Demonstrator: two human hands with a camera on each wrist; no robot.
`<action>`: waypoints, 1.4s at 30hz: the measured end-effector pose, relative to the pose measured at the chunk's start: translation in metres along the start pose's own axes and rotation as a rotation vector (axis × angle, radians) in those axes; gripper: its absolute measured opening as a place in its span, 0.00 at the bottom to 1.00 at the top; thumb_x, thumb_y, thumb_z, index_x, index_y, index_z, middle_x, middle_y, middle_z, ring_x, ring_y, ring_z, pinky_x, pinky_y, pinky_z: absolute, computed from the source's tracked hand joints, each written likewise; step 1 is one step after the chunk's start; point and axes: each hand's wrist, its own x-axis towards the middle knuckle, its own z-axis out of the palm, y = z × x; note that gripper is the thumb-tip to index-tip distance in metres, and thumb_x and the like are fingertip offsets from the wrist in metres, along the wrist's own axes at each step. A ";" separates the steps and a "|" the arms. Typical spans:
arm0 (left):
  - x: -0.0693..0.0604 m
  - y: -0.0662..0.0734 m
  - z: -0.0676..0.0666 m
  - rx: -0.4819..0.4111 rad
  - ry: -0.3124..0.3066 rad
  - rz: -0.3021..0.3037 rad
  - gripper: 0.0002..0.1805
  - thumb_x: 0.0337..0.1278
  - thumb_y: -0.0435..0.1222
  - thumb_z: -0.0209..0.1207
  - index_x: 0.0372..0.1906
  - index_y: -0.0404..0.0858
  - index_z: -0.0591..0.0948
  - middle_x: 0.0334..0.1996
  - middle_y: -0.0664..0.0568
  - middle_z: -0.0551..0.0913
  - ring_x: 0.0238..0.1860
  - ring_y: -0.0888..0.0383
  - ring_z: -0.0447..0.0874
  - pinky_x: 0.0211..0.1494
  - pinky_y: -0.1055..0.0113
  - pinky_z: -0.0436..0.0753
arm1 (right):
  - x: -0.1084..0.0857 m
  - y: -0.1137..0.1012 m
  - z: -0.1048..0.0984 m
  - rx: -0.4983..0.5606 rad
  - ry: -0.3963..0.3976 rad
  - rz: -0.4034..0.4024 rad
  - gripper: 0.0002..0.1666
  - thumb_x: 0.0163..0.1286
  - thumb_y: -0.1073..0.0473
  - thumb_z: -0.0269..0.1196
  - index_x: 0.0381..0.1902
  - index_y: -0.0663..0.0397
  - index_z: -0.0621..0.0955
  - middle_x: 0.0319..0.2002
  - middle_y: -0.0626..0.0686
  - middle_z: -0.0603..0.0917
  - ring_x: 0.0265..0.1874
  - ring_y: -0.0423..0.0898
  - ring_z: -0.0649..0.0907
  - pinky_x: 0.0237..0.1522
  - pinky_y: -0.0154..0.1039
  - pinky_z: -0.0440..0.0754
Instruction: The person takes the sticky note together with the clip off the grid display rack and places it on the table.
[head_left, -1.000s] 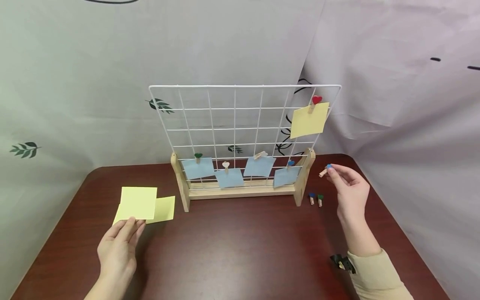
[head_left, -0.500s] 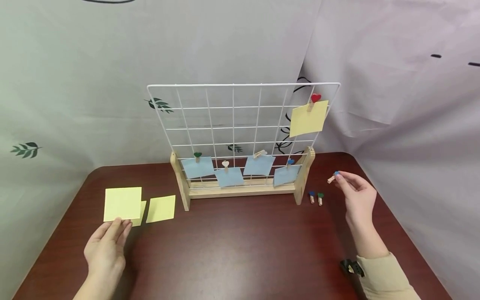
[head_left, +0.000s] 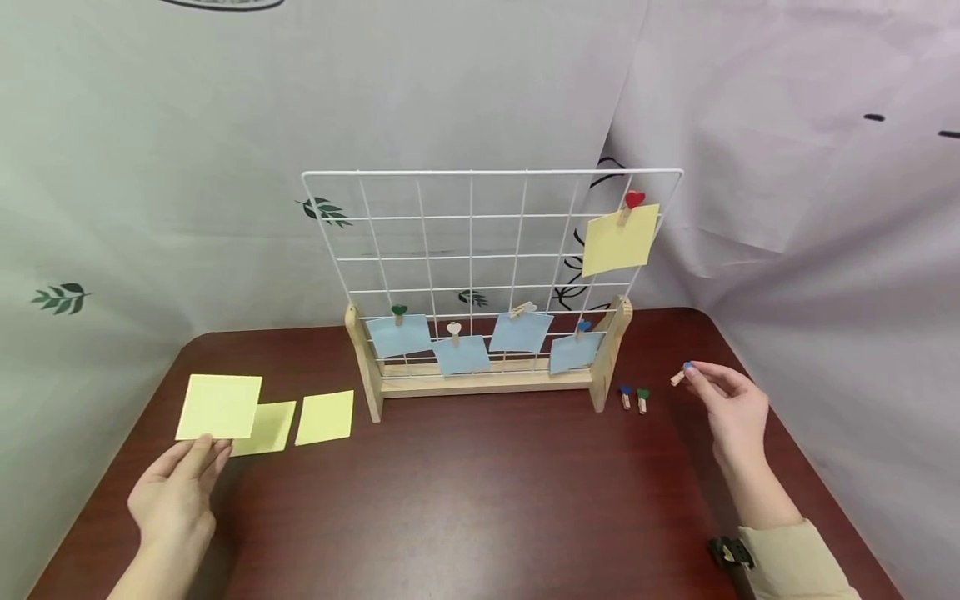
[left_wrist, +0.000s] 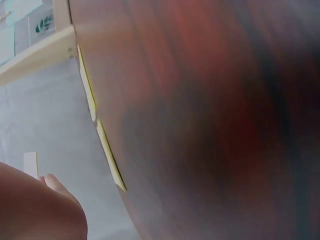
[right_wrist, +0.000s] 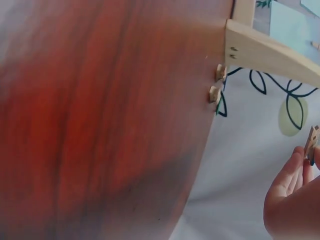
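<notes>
At the left of the head view, my left hand [head_left: 176, 496] pinches a yellow sticky note [head_left: 220, 407] by its lower edge, above the table. Under and beside it lie two more yellow notes, one partly covered [head_left: 272, 427] and one in full sight [head_left: 326, 417]. On the right, my right hand [head_left: 735, 412] pinches a small wooden clothespin [head_left: 678, 377] with a blue top between thumb and fingers. Two clothespins, one blue-topped [head_left: 626, 397] and one green-topped [head_left: 642, 401], lie on the table to the left of that hand.
A white wire grid [head_left: 471, 218] stands in a wooden base [head_left: 487, 385] at the table's back. Several blue notes [head_left: 461, 356] are clipped low on it. A yellow note [head_left: 621, 240] hangs at upper right under a red heart clothespin [head_left: 634, 199]. A patterned cloth hangs behind.
My left hand has moved left with its yellow note, uncovering more of the notes below. My right hand has moved right and down, still holding the clothespin.
</notes>
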 end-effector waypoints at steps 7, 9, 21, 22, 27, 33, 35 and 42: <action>0.016 0.018 -0.017 0.079 0.043 -0.058 0.15 0.67 0.20 0.63 0.25 0.34 0.89 0.18 0.47 0.89 0.20 0.57 0.92 0.31 0.68 0.93 | 0.005 0.005 -0.010 -0.052 -0.102 0.089 0.11 0.70 0.71 0.71 0.35 0.48 0.93 0.28 0.39 0.93 0.26 0.34 0.91 0.37 0.25 0.90; 0.020 0.023 -0.022 0.100 0.049 -0.071 0.15 0.67 0.20 0.63 0.25 0.35 0.89 0.18 0.48 0.90 0.20 0.57 0.92 0.30 0.68 0.92 | 0.007 0.006 -0.014 -0.079 -0.133 0.098 0.11 0.71 0.70 0.71 0.36 0.47 0.93 0.28 0.37 0.93 0.27 0.33 0.91 0.38 0.25 0.90; 0.046 0.036 -0.035 0.266 0.142 -0.136 0.18 0.65 0.23 0.67 0.20 0.43 0.88 0.17 0.54 0.89 0.18 0.59 0.91 0.26 0.68 0.91 | 0.019 0.013 -0.027 -0.361 -0.308 0.116 0.10 0.73 0.64 0.71 0.38 0.41 0.92 0.28 0.30 0.90 0.30 0.28 0.90 0.37 0.22 0.88; 0.047 0.036 -0.036 0.263 0.146 -0.139 0.19 0.66 0.22 0.66 0.20 0.43 0.88 0.16 0.54 0.89 0.18 0.59 0.91 0.26 0.68 0.91 | 0.020 0.014 -0.027 -0.390 -0.316 0.113 0.09 0.73 0.64 0.71 0.39 0.42 0.92 0.28 0.29 0.90 0.30 0.28 0.90 0.37 0.22 0.88; 0.052 0.033 -0.039 0.237 0.144 -0.141 0.23 0.66 0.18 0.62 0.17 0.42 0.88 0.15 0.52 0.88 0.17 0.58 0.90 0.26 0.67 0.91 | 0.025 0.019 -0.025 -0.551 -0.370 0.098 0.12 0.76 0.60 0.69 0.50 0.63 0.89 0.29 0.26 0.88 0.31 0.27 0.89 0.39 0.25 0.89; 0.054 0.026 -0.039 0.331 0.118 -0.099 0.25 0.67 0.19 0.61 0.16 0.45 0.87 0.15 0.56 0.87 0.17 0.62 0.90 0.27 0.70 0.91 | 0.027 0.023 -0.026 -0.642 -0.413 0.140 0.24 0.77 0.57 0.68 0.58 0.75 0.83 0.29 0.27 0.88 0.31 0.28 0.88 0.39 0.27 0.89; 0.055 0.024 -0.039 0.350 0.122 -0.083 0.26 0.67 0.19 0.62 0.16 0.46 0.87 0.15 0.57 0.87 0.17 0.62 0.89 0.27 0.71 0.91 | 0.028 0.024 -0.026 -0.663 -0.422 0.151 0.24 0.77 0.56 0.68 0.58 0.74 0.83 0.29 0.27 0.88 0.31 0.28 0.88 0.39 0.27 0.89; 0.056 0.023 -0.039 0.340 0.143 -0.061 0.26 0.65 0.18 0.62 0.15 0.45 0.87 0.14 0.56 0.86 0.16 0.62 0.89 0.25 0.70 0.90 | 0.030 0.028 -0.024 -0.697 -0.427 0.170 0.24 0.77 0.57 0.68 0.58 0.75 0.83 0.29 0.29 0.88 0.30 0.28 0.87 0.38 0.26 0.88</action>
